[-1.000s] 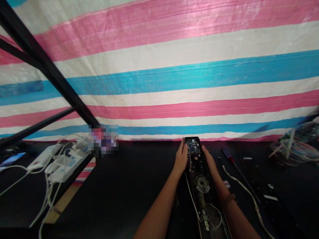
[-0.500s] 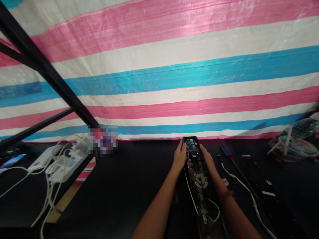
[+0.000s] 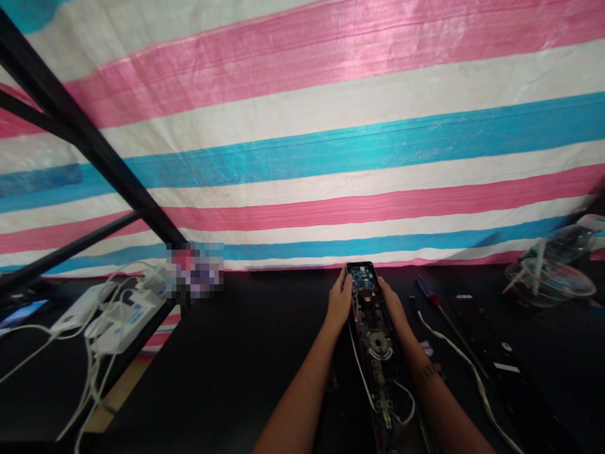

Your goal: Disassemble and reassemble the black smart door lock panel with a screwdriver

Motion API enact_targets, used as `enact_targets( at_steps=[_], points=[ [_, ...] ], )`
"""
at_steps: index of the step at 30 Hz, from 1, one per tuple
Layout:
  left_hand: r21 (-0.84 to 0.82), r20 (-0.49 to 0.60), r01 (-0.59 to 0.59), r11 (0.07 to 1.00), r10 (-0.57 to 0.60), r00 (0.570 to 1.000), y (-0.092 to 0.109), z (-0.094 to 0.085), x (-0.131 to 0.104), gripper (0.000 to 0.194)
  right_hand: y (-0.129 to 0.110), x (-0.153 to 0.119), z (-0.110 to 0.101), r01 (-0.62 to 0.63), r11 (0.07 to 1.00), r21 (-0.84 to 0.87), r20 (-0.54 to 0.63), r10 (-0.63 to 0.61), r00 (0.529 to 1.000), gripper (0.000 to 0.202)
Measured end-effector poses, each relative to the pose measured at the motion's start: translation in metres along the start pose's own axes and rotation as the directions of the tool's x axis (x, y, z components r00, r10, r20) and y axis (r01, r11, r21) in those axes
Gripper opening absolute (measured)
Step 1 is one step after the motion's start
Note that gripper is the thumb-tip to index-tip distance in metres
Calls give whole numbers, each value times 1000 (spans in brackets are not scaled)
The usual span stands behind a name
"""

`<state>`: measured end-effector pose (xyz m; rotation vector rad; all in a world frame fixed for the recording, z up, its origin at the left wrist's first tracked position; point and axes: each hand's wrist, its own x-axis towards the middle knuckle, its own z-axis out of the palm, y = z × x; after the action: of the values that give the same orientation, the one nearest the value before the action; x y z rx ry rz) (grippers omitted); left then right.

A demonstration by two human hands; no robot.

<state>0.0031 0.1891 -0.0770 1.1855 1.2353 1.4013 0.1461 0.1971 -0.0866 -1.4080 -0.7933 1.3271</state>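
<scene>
A long, narrow black device housing (image 3: pixel 379 345) lies open-faced in front of me, running away from my body. A blue circuit board (image 3: pixel 363 276) sits at its far end, and a round metal part shows midway along it. Around the far end's left side my left hand (image 3: pixel 339 300) is closed, thumb near the board. Opposite it, my right hand (image 3: pixel 391 299) grips the right side, with its fingers partly hidden. A thin white wire (image 3: pixel 360 362) trails along the left edge, and another loops near the close end.
Right of the housing lie a screwdriver (image 3: pixel 428 291), a pale cable (image 3: pixel 466 356) and a long black panel (image 3: pixel 491 340). A clear plastic container (image 3: pixel 551 280) stands at far right. White power strips (image 3: pixel 127 318) with cables lie left, beside a black metal frame (image 3: pixel 108 173).
My view has shifted slightly, so the surroundings sit a little differently in the picture. Both hands keep their hold on the housing.
</scene>
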Motion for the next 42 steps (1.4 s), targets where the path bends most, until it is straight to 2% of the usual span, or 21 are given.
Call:
enact_targets(
  at_steps=[9, 14, 19, 24, 31, 38, 42],
  points=[
    [-37, 13, -9, 999, 9, 1000, 0, 3, -1, 53, 10, 4, 0, 80, 989, 121, 13, -82, 997, 49],
    [-25, 23, -18, 1000, 18, 1000, -1, 3, -2, 53, 15, 7, -3, 85, 989, 123, 78, -95, 992, 53],
    [35, 25, -28, 999, 27, 999, -7, 2, 0, 53, 13, 6, -1, 170, 980, 104, -9, -170, 985, 41],
    [65, -17, 22, 998, -21, 1000, -7, 3, 2, 51, 9, -2, 1, 261, 941, 215, -16, -264, 964, 52],
    [159, -54, 10, 987, -1, 999, -5, -1, 0, 41, 12, 1, -1, 262, 935, 241, 55, -282, 958, 50],
    [178, -63, 18, 984, -7, 998, -9, -3, 3, 38, 10, -3, -1, 238, 951, 198, -36, -235, 971, 46],
    [183, -19, 38, 982, -35, 999, -5, -3, 2, 37, 8, -7, 0, 228, 951, 210, -40, -225, 974, 49]
  ],
)
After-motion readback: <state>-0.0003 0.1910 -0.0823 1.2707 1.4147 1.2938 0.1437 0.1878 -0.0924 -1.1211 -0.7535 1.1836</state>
